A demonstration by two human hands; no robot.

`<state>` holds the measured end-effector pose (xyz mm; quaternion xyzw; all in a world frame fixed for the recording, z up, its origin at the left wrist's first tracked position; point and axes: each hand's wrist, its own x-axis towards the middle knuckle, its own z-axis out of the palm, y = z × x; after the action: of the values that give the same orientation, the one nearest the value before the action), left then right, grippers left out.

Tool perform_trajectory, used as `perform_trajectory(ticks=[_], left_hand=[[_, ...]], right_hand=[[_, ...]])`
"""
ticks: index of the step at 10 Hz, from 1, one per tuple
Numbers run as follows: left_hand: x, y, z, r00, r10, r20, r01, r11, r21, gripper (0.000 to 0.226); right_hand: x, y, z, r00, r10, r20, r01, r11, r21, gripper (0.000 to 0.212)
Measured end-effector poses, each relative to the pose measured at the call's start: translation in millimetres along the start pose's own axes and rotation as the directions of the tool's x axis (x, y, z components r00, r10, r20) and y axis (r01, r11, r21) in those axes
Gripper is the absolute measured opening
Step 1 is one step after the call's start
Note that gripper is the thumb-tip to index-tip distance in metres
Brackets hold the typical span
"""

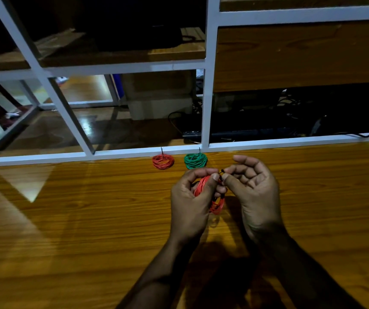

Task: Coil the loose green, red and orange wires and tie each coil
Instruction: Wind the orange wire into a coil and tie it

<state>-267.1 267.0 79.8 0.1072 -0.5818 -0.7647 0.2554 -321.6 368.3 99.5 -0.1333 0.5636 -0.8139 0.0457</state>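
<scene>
- Step in hand, as I judge it: tying the last coil. Red coil point(163, 161) and green coil point(195, 161) lie side by side at the far edge of the table point(78, 219), each with a dark tie end sticking up. Both look done.
- Orange coil point(217, 204) is held above the table, near and slightly right of the green one, between both hands.
- Left hand point(192, 197): fingers curled round the coil, thumb pressed on top, holding it upright. Closed firmly on the wire.
- Right hand point(255, 188): palm up, mostly open; thumb and forefinger pinched on a small dark tie point(222, 171) at the top of the coil. Remaining fingers spread loose.
- Whether the tie is already twisted cannot be told; too small and dark.
- Next move likely calls for twisting the tie tight while the left hand keeps the loops bunched, then setting the coil down beside the other two.
- Risk: loops springing apart if the left grip slackens.
- Around: white frame point(208, 85) runs along the far table edge; shelves, cables and a floor beyond it. Dim light.
- Nothing stands in the way; open table right of the green coil.
</scene>
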Motion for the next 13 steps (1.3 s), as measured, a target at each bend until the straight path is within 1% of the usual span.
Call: perform_trajectory(ticks=[13], left_hand=[[-2.0, 1.5, -0.6, 1.000, -0.001, -0.004, 0.001, 1.000, -0.012, 0.013]], right_hand=[[-1.9, 1.4, -0.9, 1.000, 0.005, 0.014, -0.005, 1.000, -0.011, 0.039]])
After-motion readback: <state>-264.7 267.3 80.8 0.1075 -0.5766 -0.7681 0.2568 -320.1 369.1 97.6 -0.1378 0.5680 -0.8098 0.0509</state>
